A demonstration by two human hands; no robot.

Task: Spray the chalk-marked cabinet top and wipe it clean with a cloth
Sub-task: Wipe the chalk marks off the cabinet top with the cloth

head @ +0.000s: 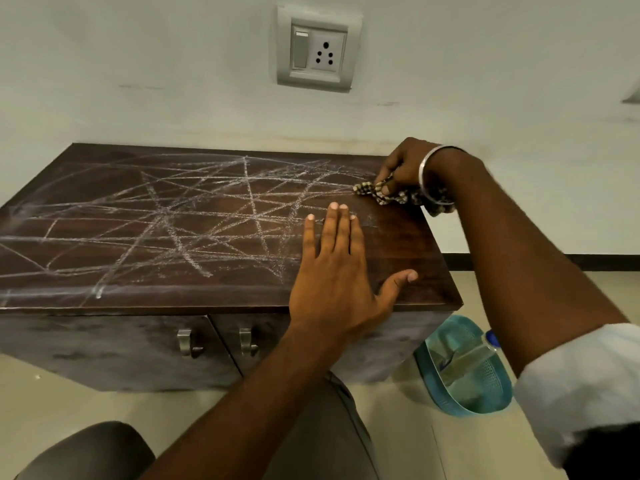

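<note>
Left hand (332, 271) flat on the cabinet top (408, 247), palm down, fingers straight and together, thumb splayed toward the right front corner. Holds nothing. Right hand (407, 164) at the far right corner, fingers curled round the cloth (381, 195), pressing it onto the wood. Bangle (424, 174) on that wrist, white sleeve (581, 382) rolled up the forearm.

Cloth: bunched, dark-and-cream check, part of it trailing over the right edge of the top under my wrist.

Top: dark brown wood grain, criss-crossed with white chalk lines (214, 216) over most of it, smeared near the left edge. Patch around and right of my left hand shows bare wood with only a faint haze.

Below: two doors, metal handles (187, 342) side by side. Cabinet backs onto a pale wall (138, 64), with a switch-and-socket plate (317, 48) above it. Beige floor (467, 445), dark skirting (606, 261) at right. Teal mesh basket (433, 386) on the floor just beside the cabinet's right side, clear bottle (490, 341) with a blue cap lying in it.
</note>
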